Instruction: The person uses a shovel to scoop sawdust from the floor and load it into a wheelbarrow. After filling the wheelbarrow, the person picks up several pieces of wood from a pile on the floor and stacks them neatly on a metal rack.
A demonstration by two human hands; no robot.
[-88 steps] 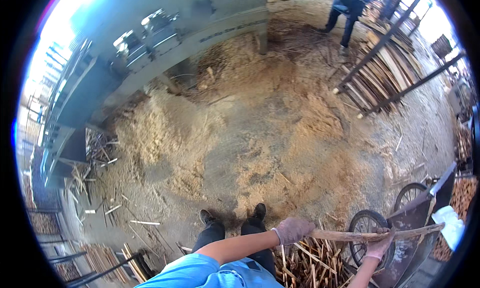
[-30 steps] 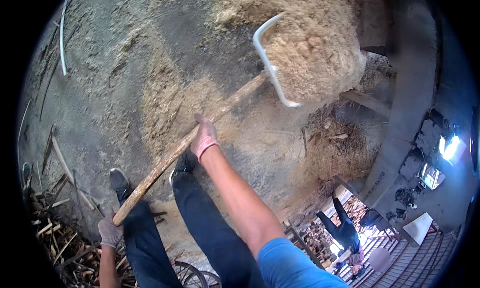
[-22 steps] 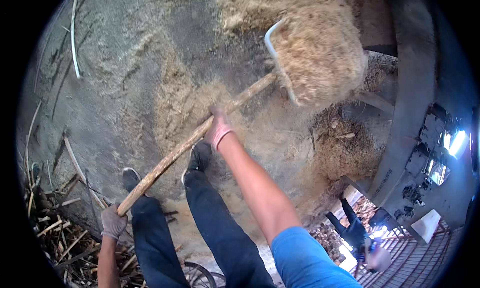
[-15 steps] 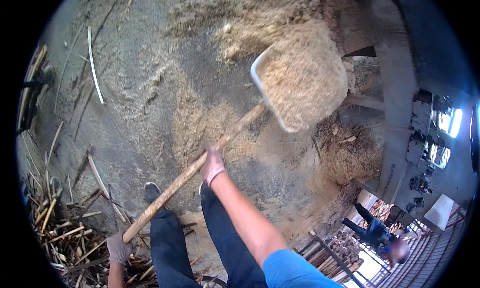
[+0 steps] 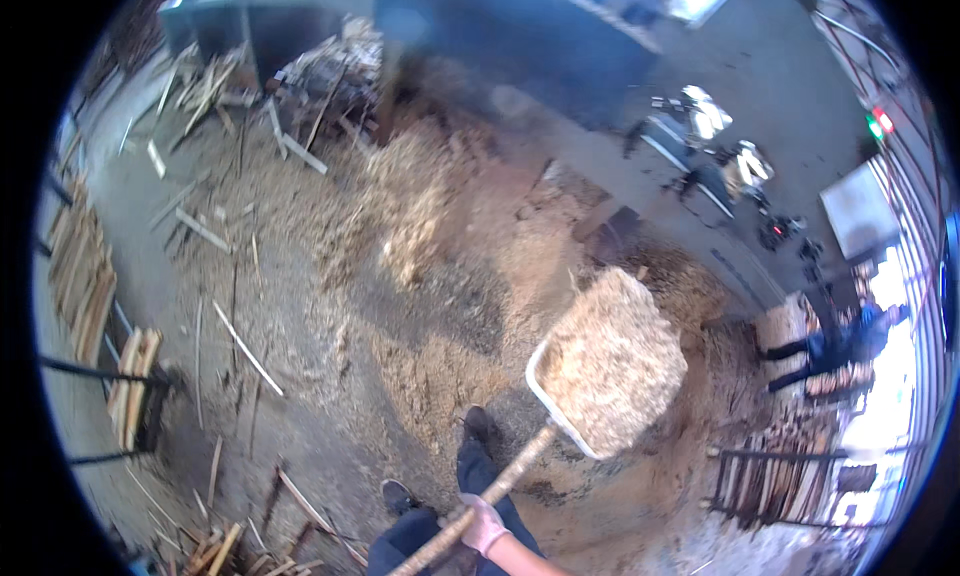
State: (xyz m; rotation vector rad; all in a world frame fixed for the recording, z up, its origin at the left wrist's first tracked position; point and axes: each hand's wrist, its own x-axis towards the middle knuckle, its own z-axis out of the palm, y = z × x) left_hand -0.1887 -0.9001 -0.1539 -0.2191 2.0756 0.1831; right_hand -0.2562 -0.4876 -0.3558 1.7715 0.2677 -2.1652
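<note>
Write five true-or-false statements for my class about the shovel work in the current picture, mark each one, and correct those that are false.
1. The right hand grips the shovel's wooden handle. True.
2. The shovel's scoop carries nothing. False: the scoop is heaped with pale sawdust.
3. Both of the worker's hands can be seen. False: only the right hand shows; the left hand is out of view.
4. Another person in dark clothing is at the right side of the picture. True.
5. The worker's shoes are bright red. False: the shoes are dark.
</note>
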